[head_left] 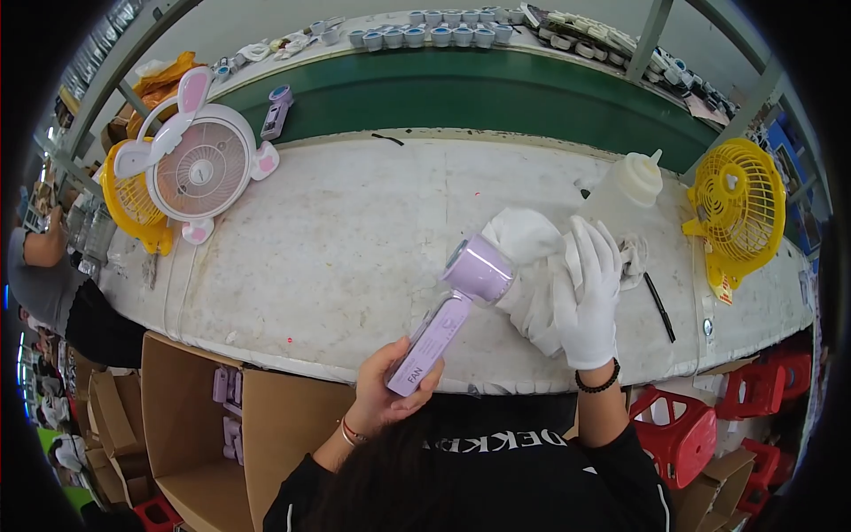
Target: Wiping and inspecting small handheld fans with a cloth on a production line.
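My bare left hand (390,390) is wrapped round the lower end of a lilac handheld fan (443,321). The fan tilts up to the right above the table's near edge, its round head uppermost. My right hand (589,297), in a white glove, is closed on a crumpled white cloth (529,310). Part of this cloth bunches up beside the fan's head; whether it touches the head I cannot tell. The gloved fingers point away from me and hide part of the cloth.
On the white table (337,222) stand a squeeze bottle (631,182), a yellow fan (737,213) and a rabbit-eared fan (199,164). A black pen (659,307) lies at the right. An open carton (199,426) with lilac fans stands below. Beyond the table, a ledge (337,62) holds several small round parts.
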The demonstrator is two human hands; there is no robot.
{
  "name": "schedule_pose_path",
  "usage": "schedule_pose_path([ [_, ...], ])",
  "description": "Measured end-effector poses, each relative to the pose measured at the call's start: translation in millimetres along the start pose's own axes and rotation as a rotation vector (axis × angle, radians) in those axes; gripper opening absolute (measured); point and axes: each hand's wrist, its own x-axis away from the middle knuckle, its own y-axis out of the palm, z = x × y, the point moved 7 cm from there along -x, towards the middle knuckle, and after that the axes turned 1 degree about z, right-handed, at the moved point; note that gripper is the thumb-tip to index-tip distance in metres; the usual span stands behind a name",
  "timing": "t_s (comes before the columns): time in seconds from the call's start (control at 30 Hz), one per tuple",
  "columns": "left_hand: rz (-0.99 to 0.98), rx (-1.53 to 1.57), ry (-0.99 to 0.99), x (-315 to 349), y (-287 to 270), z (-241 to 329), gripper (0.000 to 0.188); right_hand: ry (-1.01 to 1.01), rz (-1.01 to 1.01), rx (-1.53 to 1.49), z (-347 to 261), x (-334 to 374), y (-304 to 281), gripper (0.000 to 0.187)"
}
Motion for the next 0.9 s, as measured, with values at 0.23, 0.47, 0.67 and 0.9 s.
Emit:
schedule_pose_path([
  [0.23, -0.076, 0.183, -0.081, -13, 11, -12, 0.071, 0.213, -0.257, -0.647, -24, 8, 28, 0.058],
  [0.47, -0.212, 0.262, -0.115, -12, 12, -20, 0.075, 0.109, -0.356, -0.678, -41, 4, 30, 0.075],
  [0.67, -0.208, 0.201, -0.091, -10, 3, -22, 0.074, 0.181, -0.441, -0.803, -36, 9, 35, 0.084],
  [0.9, -0.250, -0.011, -0.052, -8, -1, -20, 0.077, 0.040, -0.404, -0.855, -44, 9, 23, 0.081],
])
